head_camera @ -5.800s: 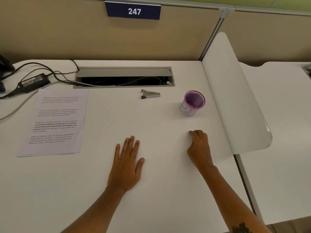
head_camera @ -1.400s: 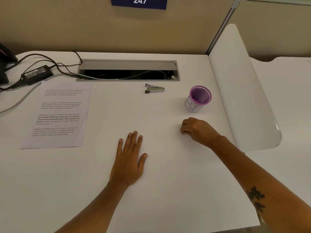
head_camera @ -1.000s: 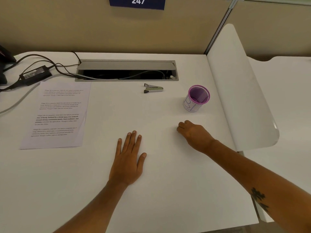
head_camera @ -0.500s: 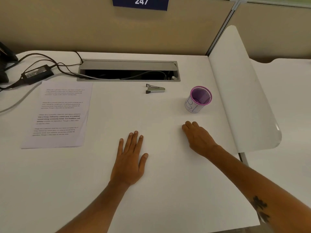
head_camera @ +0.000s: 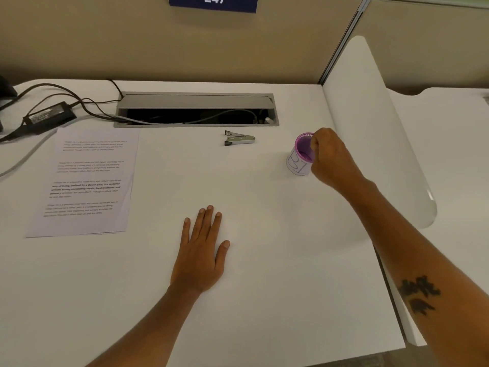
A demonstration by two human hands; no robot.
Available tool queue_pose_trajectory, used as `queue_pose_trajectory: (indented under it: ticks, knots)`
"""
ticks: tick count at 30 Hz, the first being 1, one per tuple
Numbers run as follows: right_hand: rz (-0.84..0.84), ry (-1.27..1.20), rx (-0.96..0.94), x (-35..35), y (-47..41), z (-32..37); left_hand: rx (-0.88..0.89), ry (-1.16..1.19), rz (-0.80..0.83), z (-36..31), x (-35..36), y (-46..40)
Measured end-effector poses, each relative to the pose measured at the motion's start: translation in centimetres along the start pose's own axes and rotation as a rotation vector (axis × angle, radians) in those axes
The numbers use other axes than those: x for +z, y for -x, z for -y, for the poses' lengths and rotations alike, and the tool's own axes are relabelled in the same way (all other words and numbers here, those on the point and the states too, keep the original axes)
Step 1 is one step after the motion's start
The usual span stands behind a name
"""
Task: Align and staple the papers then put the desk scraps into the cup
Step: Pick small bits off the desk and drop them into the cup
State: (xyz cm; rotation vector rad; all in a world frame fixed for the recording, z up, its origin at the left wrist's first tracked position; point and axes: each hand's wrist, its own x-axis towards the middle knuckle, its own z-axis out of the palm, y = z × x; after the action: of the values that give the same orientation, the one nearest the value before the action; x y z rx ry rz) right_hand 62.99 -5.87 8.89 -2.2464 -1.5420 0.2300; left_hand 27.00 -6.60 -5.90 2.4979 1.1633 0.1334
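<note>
Head view: a white desk (head_camera: 264, 300) is seen from above, backed by a beige partition on which a blue sign (head_camera: 213, 2) marked 247 is fixed. The left hand (head_camera: 201, 255) is laid flat on the desk, palm down, fingers straight and slightly spread, nothing held. The right hand (head_camera: 330, 160) is raised over the right side of the cup (head_camera: 300, 157), its fingers curled and bunched together above the purple rim; whether anything is pinched between the fingertips cannot be told. The cup, purple inside with a white label bearing blue marks, is stood upright at the right of the desk, near a white curved divider (head_camera: 370, 123). The stapler (head_camera: 239, 139), small and grey, is left lying just near of a grey cable tray (head_camera: 195, 102) at the far edge, well apart from both hands. The papers (head_camera: 87, 181), printed with text, are stacked at the left, their edges nearly matched, with a lower sheet shown slightly along the right side. A black power adapter (head_camera: 49, 117) and cables are seen at the far left, beyond the papers.
</note>
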Motion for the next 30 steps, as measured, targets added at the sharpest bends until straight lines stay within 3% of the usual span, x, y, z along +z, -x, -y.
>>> queue_pose_trajectory:
  ticks: [3,8,18,30]
  knots:
    - [0.038,0.042,0.094,0.1,-1.8,-0.7,-0.002,-0.002,0.0,0.0,0.0,0.0]
    - [-0.041,0.119,0.128,0.4,-3.1,-2.3,-0.002,-0.018,0.01,0.1,0.1,0.0]
    - [-0.152,0.039,0.111,-0.3,-3.0,-3.1,-0.007,-0.008,0.015,0.0,0.0,0.0]
    - [-0.166,-0.025,0.166,-0.3,-2.4,-3.2,-0.004,-0.013,0.008,0.0,0.1,0.0]
